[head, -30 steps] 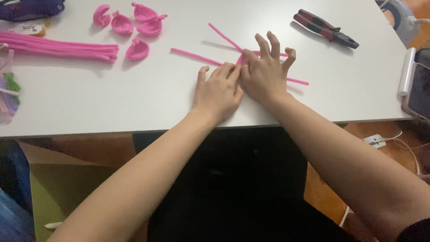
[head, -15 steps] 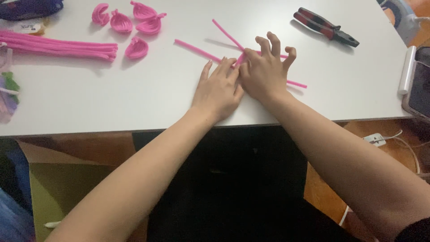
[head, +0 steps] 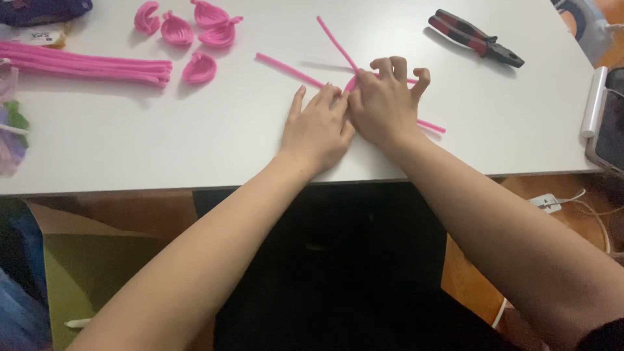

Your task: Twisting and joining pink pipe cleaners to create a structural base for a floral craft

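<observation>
Several loose pink pipe cleaners lie crossed on the white table. My left hand rests flat on the table, fingertips pinching the stems where they cross. My right hand sits beside it, touching it, fingers curled over the same crossing point. Where the stems meet is hidden under my fingers. One stem end sticks out to the right of my right hand.
A bundle of long pink pipe cleaners lies at the left. Several pink curled petal shapes sit at the back. Red-and-black pliers lie at the back right. A phone on a stand is at the right edge.
Both hands stay at the crossing point. The stem pointing left has shifted slightly, and my right fingers have curled a little more.
</observation>
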